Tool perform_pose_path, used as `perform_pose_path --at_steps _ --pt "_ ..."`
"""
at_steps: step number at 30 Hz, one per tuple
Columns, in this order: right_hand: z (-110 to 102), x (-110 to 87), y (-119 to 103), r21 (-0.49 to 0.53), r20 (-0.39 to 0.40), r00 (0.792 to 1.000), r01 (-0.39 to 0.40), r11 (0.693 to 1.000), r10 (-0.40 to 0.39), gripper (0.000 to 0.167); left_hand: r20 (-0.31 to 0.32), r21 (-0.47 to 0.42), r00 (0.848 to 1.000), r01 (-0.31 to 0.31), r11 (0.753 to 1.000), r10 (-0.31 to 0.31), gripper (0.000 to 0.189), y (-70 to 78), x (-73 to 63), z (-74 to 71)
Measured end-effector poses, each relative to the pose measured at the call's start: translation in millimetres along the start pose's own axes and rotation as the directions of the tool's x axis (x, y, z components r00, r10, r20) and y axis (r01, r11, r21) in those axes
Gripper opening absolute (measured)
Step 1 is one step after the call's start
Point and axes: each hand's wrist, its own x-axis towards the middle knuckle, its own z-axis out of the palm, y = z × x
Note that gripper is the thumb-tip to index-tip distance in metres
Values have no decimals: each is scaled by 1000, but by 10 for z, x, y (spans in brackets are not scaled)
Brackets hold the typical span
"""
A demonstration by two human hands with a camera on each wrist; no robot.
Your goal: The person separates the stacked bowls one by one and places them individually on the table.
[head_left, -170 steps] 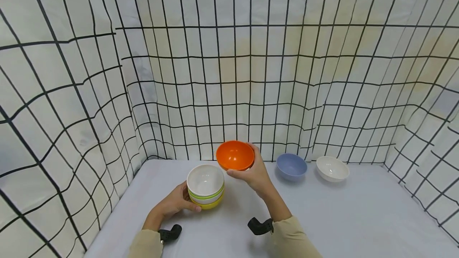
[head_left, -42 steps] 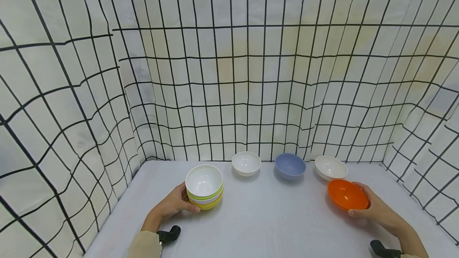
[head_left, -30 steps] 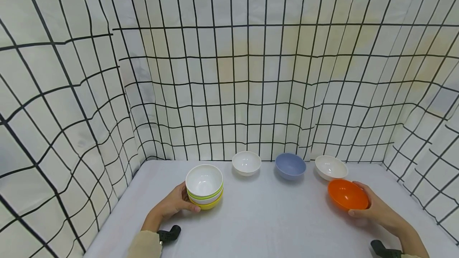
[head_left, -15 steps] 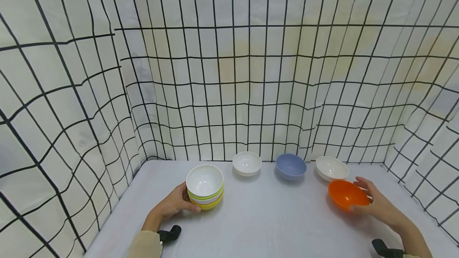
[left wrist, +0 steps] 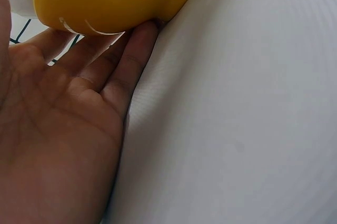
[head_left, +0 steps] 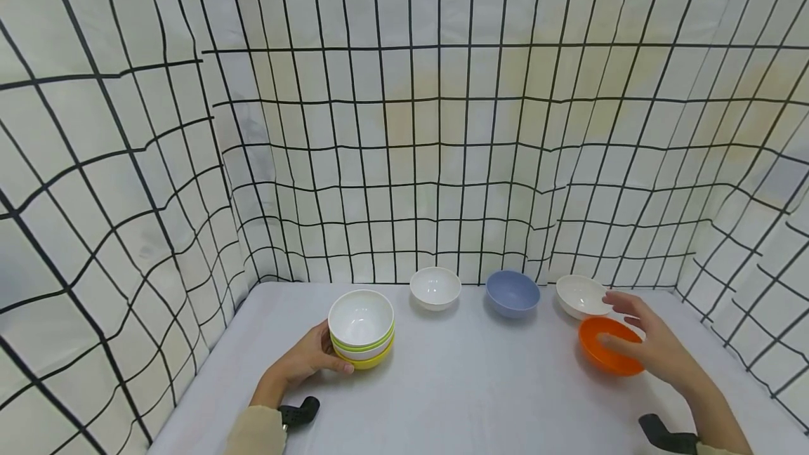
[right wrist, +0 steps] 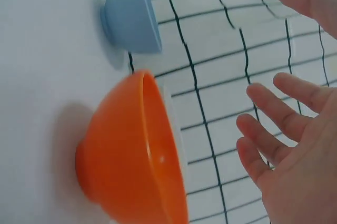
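On the left of the table my left hand (head_left: 310, 359) holds a stack of nested bowls, thumb at the front and fingers round the far side. A white bowl (head_left: 360, 320) tops the stack, green rims show below it, and a yellow bowl (head_left: 371, 363) is lowest. The left wrist view has the fingers (left wrist: 134, 56) against the yellow bowl's underside. An orange bowl (head_left: 597, 353) stands upright on the table at the right. Over it hovers my right hand (head_left: 660, 343), fingers spread and holding nothing; the right wrist view shows the hand apart from its rim.
Along the back edge stand a small white bowl (head_left: 435, 289), a blue bowl (head_left: 512, 294) and another white bowl (head_left: 578, 297), which is just behind the orange one. White cloth covers the table (head_left: 480, 385). A black grid net (head_left: 413, 160) over white sheeting encloses the back and sides.
The right hand set the orange bowl down at the right, let go and lifted above it. Since the oldest frame a white bowl appears left of the blue one. The left hand stayed on the stack.
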Motion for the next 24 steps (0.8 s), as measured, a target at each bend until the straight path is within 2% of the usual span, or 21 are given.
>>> perform_pose_path --at_steps 4,13,17,24 --pt "76 -9 -182 -22 -29 997 74 997 -74 67 2 -6 1000 0 1000 0 110 1 0 -3" --pt "328 -6 -507 63 -44 978 208 976 -205 52 5 -9 1000 -1 1000 1 110 0 4 -6" --pt "455 -22 -630 94 -28 972 233 968 -232 46 9 -13 1000 -1 1000 1 109 0 2 -10" --pt "733 0 -875 172 46 973 215 961 -226 42 12 -5 1000 5 1000 -5 110 12 -4 -4"
